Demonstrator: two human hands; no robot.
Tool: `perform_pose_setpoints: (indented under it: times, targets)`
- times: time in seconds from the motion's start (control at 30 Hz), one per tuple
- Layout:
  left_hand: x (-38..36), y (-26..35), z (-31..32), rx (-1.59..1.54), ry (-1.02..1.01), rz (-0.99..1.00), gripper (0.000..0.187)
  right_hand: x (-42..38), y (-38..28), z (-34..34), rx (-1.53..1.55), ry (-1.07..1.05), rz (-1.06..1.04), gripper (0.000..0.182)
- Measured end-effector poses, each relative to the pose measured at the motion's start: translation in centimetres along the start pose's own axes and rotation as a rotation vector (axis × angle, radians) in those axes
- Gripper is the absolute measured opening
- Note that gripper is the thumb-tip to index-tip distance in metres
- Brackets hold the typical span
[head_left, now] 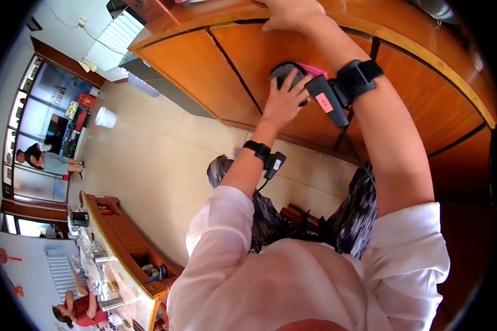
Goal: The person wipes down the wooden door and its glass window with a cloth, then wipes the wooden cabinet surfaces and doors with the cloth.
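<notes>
My left hand is spread over a dark grey rounded thing with a black rim, in front of the wooden cabinet doors. Its exact kind I cannot make out. Something bright pink shows beside it, partly hidden by the right wrist's black device. Up at the cabinet's top edge lies my right hand, thumb apart and fingers stretched out, partly cut off by the frame. No held thing shows in it. Both wrists wear black straps with small devices, the right one labelled in pink.
Tiled floor stretches left, where a white bucket stands. A person in a dark top stands far off. Another in red is by a long counter with several things on it. My knees are close below the cabinet.
</notes>
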State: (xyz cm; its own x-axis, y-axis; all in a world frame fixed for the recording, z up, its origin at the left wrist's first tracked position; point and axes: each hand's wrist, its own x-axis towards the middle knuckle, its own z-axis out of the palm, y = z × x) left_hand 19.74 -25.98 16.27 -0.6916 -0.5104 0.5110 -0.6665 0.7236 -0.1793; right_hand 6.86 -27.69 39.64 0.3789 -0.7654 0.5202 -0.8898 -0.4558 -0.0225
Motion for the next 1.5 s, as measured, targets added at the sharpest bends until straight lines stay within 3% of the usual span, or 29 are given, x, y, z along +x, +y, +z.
perform_pose_setpoints:
  times: [0.03,0.1,0.17,0.23,0.3,0.37,0.5,0.77,0.87,0.97,1.03,1.1,1.17,1.23,1.37,1.5]
  targets:
    - [-0.5,-0.2,-0.2,0.236,0.037,-0.006,0.045,-0.3,0.1,-0.2,-0.033,-0.028,0.000,0.065]
    - [-0.3,-1.8,-1.5,0.248,0.095,-0.108,0.048,-0.2,0.0,0.0,-0.061,-0.039,0.020,0.068]
    - [0.9,-4.0,-4.5,0.226,0.283,-0.192,0.047,0.6,-0.4,0.5,-0.139,-0.107,0.043,0.070]
    - [1.9,-5.9,-6.8,0.310,0.315,-0.151,0.048,0.7,-0.1,0.6,-0.160,-0.087,0.060,0.073]
    - [1.4,-6.5,-8.0,0.196,0.242,-0.135,0.057,0.5,-0.2,0.6,-0.177,-0.092,0.042,0.074]
    - [0.8,-6.8,-5.6,0.045,0.317,-0.295,0.059,0.4,0.2,1.1,-0.167,0.016,-0.069,0.074]
    - [-2.1,-5.7,0.4,-0.184,0.567,-0.446,0.052,0.8,-0.7,0.7,-0.161,-0.024,-0.024,0.070]
    - [-6.5,-0.3,9.1,-0.431,0.401,-0.790,0.064,1.2,-2.7,-1.7,-0.187,-0.033,0.018,0.069]
    - [-6.0,2.3,12.3,-0.822,0.457,-1.053,0.071,0.4,-2.1,-1.7,-0.167,-0.004,-0.043,0.068]
    - [-2.6,2.6,8.4,-1.024,0.557,-1.108,0.072,1.6,-1.6,-0.8,-0.206,-0.057,-0.017,0.067]
    - [-0.2,3.0,3.7,-0.916,0.576,-0.969,0.071,1.9,-0.8,0.6,-0.190,0.001,-0.094,0.067]
    - [2.5,4.5,0.5,-0.826,0.583,-0.904,0.070,0.9,-2.3,-0.5,-0.216,-0.044,-0.042,0.067]
    - [4.1,5.8,-1.5,-0.508,0.612,-0.584,0.067,0.9,-2.6,-0.4,-0.211,-0.056,-0.015,0.067]
    - [3.3,6.6,-1.8,-0.460,0.523,-0.552,0.065,1.2,-2.5,0.0,-0.234,-0.046,-0.021,0.067]
    - [-0.8,8.5,4.6,-0.247,0.270,-0.376,0.069,1.0,-1.7,0.4,-0.235,-0.029,-0.050,0.064]
    - [-5.3,9.6,8.3,-0.310,0.081,-0.521,0.069,0.9,-0.9,0.5,-0.217,0.028,-0.116,0.063]
